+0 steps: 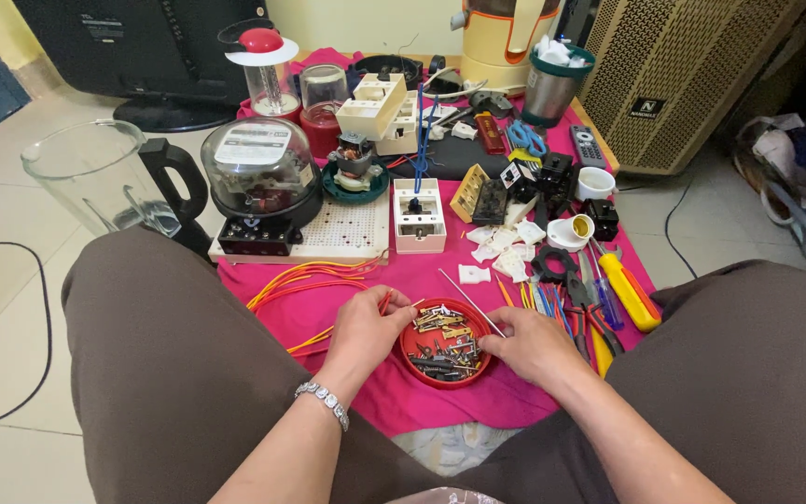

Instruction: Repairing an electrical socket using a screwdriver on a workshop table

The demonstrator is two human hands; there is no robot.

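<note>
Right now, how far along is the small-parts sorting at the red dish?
Done: tools and parts are laid out on the pink cloth, with orange wires spread beside the dish. In hand: both hands are at the red dish of screws and metal contacts; the left hand pinches a small piece at its rim, the right hand rests on the other edge. Left: the dish looks full and unsorted.

Left hand (363, 329) low at centre, fingers curled inward with thumb and forefinger pinched, beaded band at the wrist, right hand (532, 342) just opposite – palm down, fingers bent, both forearms angled in from the bottom edge, knees spread wide.
</note>
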